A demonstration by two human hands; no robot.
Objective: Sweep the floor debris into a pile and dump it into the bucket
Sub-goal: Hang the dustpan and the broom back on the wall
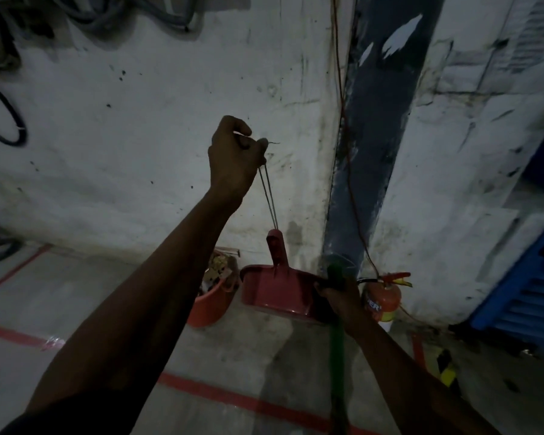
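My left hand (233, 155) is raised against the white wall and pinches the thin string loop (268, 199) of a red dustpan (274, 293), right at a small nail in the wall. The dustpan hangs from the string with its handle up and its pan facing me. Low at the right, my right hand (338, 296) grips the green broom handle (336, 340), which runs down out of view. An orange bucket (211, 306) full of debris stands on the floor by the wall, left of the dustpan and partly behind my left forearm.
A dark pillar (368, 146) with a red wire rises right of the dustpan. A red fire extinguisher (385, 296) stands at its foot. Blue slatted panels (522, 296) lean at the right. Black cables (4, 127) hang at the upper left. Red tape lines cross the grey floor (233, 400).
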